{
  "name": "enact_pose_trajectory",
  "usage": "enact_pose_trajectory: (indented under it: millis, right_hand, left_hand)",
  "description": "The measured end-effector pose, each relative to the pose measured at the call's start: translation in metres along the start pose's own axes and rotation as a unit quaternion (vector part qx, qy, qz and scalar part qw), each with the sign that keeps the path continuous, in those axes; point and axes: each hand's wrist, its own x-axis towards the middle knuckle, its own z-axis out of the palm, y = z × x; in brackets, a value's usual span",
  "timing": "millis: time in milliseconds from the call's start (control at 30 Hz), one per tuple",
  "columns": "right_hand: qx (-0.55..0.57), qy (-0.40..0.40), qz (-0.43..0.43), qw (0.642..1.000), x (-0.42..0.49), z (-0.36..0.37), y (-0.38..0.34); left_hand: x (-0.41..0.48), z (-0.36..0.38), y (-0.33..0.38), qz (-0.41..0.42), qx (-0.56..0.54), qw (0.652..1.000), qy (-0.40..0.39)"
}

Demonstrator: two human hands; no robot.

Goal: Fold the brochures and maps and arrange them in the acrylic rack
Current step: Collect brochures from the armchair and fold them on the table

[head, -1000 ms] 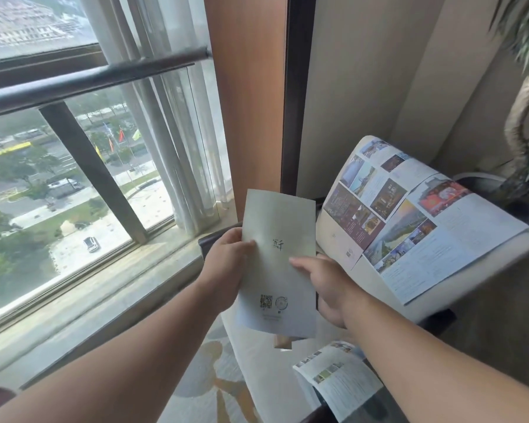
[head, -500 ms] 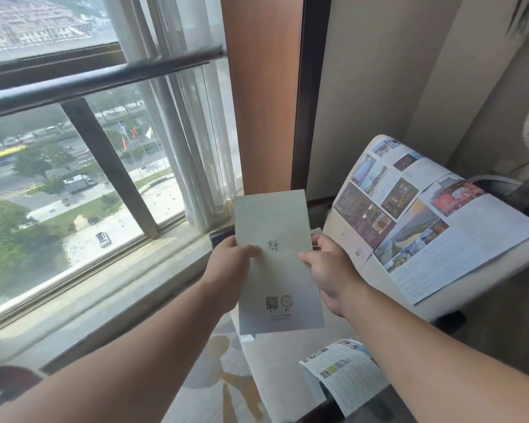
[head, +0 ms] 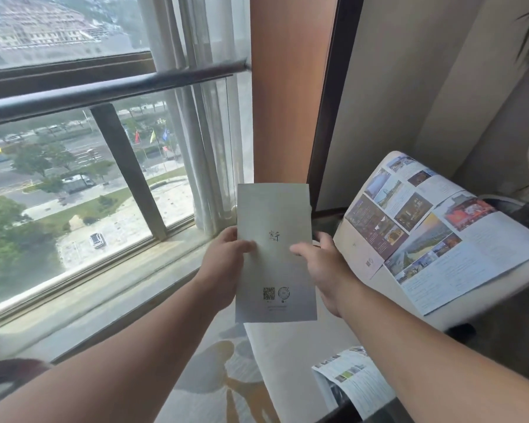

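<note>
Head view, beside a window (head: 74,178): the left hand (head: 223,270) and right hand (head: 327,270) each pinch a side edge of a grey brochure (head: 275,264), which is already folded to one panel and held upright in the air between them (thumbs on its front). To the right a map (head: 434,239) lies wide open over a pale curved seat (head: 486,303), and a leaflet (head: 355,383) sits lower down, seemingly part-folded. By my reading one piece is folded and at least two remain, and with no rack in view, nothing looks arranged yet.
</note>
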Motion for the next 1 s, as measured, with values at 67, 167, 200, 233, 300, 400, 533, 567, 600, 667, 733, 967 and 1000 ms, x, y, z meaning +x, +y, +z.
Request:
enact_pose_trajectory:
  millis: [67, 167, 200, 233, 300, 400, 533, 567, 600, 667, 733, 967, 1000]
  right_hand:
    - [0.052, -0.030, 0.011, 0.998, -0.005, 0.011, -0.001]
    - [0.025, -0.024, 0.003, 0.999, -0.016, 0.032, -0.004]
    - [-0.002, -0.009, -0.007, 1.000, -0.018, 0.040, -0.006]
    - [-0.036, 0.011, -0.022, 0.999, -0.021, 0.049, -0.007]
    - [-0.110, 0.055, -0.057, 0.991, -0.027, 0.067, -0.012]
    - [-0.224, 0.039, -0.119, 0.966, -0.042, 0.093, -0.019]
    - [-0.274, -0.136, -0.165, 0.937, -0.064, 0.135, -0.019]
    - [-0.279, -0.154, -0.164, 0.933, -0.066, 0.142, -0.017]
    - [-0.289, -0.148, -0.168, 0.931, -0.066, 0.146, -0.017]
    - [-0.307, -0.070, -0.177, 0.932, -0.063, 0.148, -0.020]
    - [-0.269, -0.001, -0.156, 0.950, -0.058, 0.148, -0.028]
    - [-0.123, -0.046, -0.077, 0.988, -0.039, 0.172, -0.037]
    - [-0.135, -0.049, -0.070, 0.987, -0.038, 0.179, -0.033]
  left_hand:
    - [-0.005, -0.011, 0.007, 0.012, -0.026, 0.999, -0.014]
    - [-0.010, -0.027, 0.012, 0.033, 0.053, 0.998, 0.021]
    - [-0.011, -0.032, 0.014, 0.045, 0.111, 0.991, 0.052]
    - [-0.011, -0.036, 0.015, 0.060, 0.167, 0.980, 0.088]
    - [-0.015, -0.046, 0.017, 0.107, 0.246, 0.953, 0.142]
    - [-0.020, -0.058, 0.023, 0.124, 0.207, 0.970, 0.043]
    - [-0.022, -0.074, 0.027, 0.086, 0.161, 0.983, 0.011]
    - [-0.021, -0.083, 0.029, 0.082, 0.141, 0.986, 0.038]
    - [-0.021, -0.094, 0.030, 0.072, 0.108, 0.990, 0.047]
    - [-0.021, -0.117, 0.033, 0.064, 0.043, 0.997, 0.015]
    - [-0.025, -0.137, 0.037, 0.065, -0.011, 0.998, -0.024]
    - [-0.045, -0.179, 0.032, 0.029, -0.065, 0.997, -0.042]
    - [-0.048, -0.184, 0.029, 0.034, -0.054, 0.998, -0.008]
